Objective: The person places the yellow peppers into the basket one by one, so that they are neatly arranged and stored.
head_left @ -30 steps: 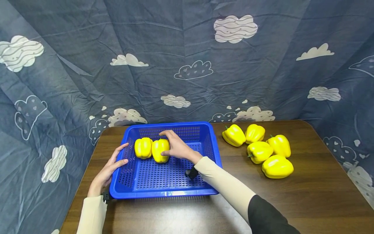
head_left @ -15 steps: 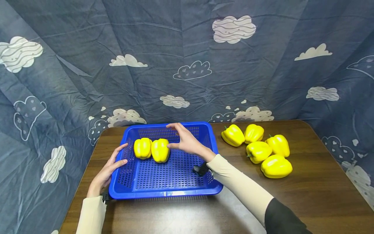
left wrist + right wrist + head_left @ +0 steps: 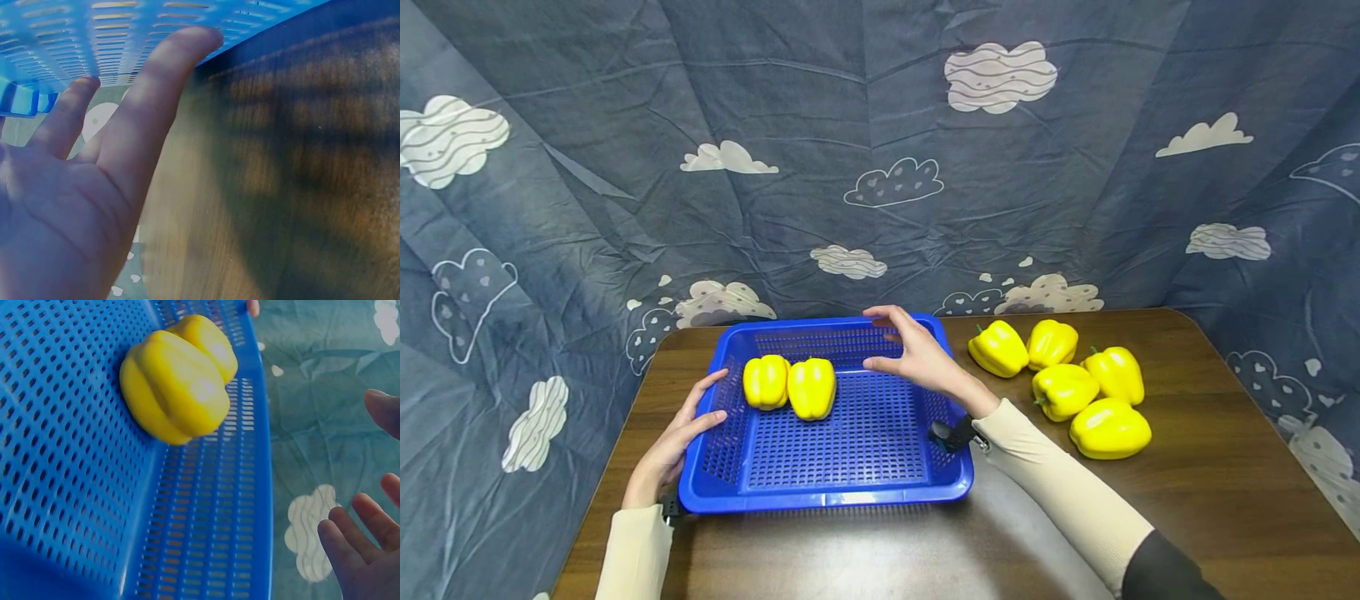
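Note:
Two yellow bell peppers stand side by side in the blue plastic basket (image 3: 827, 498), toward its back left: a left pepper (image 3: 767, 382) and a right pepper (image 3: 812, 389). My left hand (image 3: 673, 442) is at the basket's left rim, thumb and fingers extended against it; the left wrist view shows the hand (image 3: 94, 169) beside the slotted wall. Over the basket's back right part, my right hand (image 3: 917, 354) holds nothing, fingers spread and loosely bent, apart from both peppers. In the right wrist view those fingers (image 3: 353, 537) appear at the right edge.
Several more yellow bell peppers (image 3: 1066, 392) lie grouped on the wooden table (image 3: 1217, 500) right of the basket. A dark blue curtain (image 3: 805, 100) with cloud prints hangs behind the table. Black wrist cameras sit on both wrists; the right one (image 3: 951, 435) overlaps the basket's right wall.
My right hand has let go of the right pepper in the basket and moved right, toward the basket's right wall. The left hand and the peppers stay where they were.

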The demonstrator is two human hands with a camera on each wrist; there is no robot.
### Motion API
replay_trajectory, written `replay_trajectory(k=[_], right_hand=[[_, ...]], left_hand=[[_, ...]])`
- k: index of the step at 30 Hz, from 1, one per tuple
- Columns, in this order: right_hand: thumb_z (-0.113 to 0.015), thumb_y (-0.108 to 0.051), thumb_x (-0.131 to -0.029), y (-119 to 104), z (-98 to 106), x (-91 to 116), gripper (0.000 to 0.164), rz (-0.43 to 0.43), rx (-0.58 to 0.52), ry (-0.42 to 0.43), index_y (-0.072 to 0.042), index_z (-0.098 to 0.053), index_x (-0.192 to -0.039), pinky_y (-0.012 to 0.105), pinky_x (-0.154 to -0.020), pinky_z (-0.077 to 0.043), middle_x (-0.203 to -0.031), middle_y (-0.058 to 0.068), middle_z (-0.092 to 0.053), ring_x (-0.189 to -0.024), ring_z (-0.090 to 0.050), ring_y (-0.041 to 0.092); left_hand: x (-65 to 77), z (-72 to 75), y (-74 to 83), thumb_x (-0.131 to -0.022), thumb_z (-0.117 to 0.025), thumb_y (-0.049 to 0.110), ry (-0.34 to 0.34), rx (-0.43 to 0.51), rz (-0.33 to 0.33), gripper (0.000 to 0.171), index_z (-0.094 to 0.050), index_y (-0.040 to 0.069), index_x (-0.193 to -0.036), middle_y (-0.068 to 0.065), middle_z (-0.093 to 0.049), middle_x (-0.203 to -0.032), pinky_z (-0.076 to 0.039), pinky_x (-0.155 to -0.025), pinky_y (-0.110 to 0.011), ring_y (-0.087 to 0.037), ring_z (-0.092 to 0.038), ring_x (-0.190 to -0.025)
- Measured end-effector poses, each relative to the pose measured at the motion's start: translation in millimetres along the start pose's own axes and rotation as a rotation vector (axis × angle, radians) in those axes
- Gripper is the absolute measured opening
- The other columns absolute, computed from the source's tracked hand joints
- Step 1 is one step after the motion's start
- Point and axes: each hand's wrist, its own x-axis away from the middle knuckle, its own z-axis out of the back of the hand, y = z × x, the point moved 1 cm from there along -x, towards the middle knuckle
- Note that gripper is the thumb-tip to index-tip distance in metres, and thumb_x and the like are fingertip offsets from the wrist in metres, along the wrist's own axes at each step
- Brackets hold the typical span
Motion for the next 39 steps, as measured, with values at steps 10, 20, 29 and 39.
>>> replay_trajectory(k=[10,20,29,39], right_hand=[[-0.074,-0.005,-0.083,-5.0,24.7,19.0,0.062,-0.044,-0.049,0.035,0.001,-0.041,-0.136,0.044,-0.104,-0.036,-0.137,0.020,-0.044,-0.125,-0.043,0.033],[-0.072,-0.003,-0.084,9.4,43.6,34.3,0.061,-0.072,-0.088,0.095,0.003,-0.040,-0.136,0.049,-0.104,-0.034,-0.137,0.022,-0.043,-0.126,-0.042,0.037],[-0.071,-0.001,-0.084,36.0,61.8,52.5,0.055,-0.033,-0.119,0.193,0.002,-0.044,-0.132,0.049,-0.102,-0.035,-0.133,0.021,-0.048,-0.123,-0.046,0.037],[-0.070,0.003,-0.083,56.7,79.0,71.0,0.056,-0.107,-0.112,0.277,0.005,-0.044,-0.132,0.049,-0.104,-0.033,-0.132,0.022,-0.048,-0.124,-0.043,0.036]], left_hand=[[-0.3,0.6,-1.0,-0.100,-0.043,0.013,0.001,-0.008,0.000,0.059,-0.017,0.029,-0.151,-0.023,-0.008,-0.151,-0.047,-0.085,-0.053,-0.041,-0.040,-0.119],[-0.4,0.5,-1.4,-0.100,-0.043,0.013,0.003,-0.018,-0.005,0.059,-0.017,0.029,-0.150,-0.023,-0.007,-0.152,-0.046,-0.086,-0.055,-0.046,-0.036,-0.121],[0.0,1.0,-1.9,-0.100,-0.043,0.011,-0.001,0.000,-0.014,0.059,-0.018,0.029,-0.150,-0.022,-0.010,-0.150,-0.047,-0.086,-0.050,-0.034,-0.043,-0.118],[-0.5,1.6,-1.8,-0.099,-0.044,0.012,0.005,-0.016,-0.007,0.059,-0.019,0.028,-0.150,-0.022,-0.009,-0.151,-0.046,-0.087,-0.051,-0.040,-0.038,-0.122]])
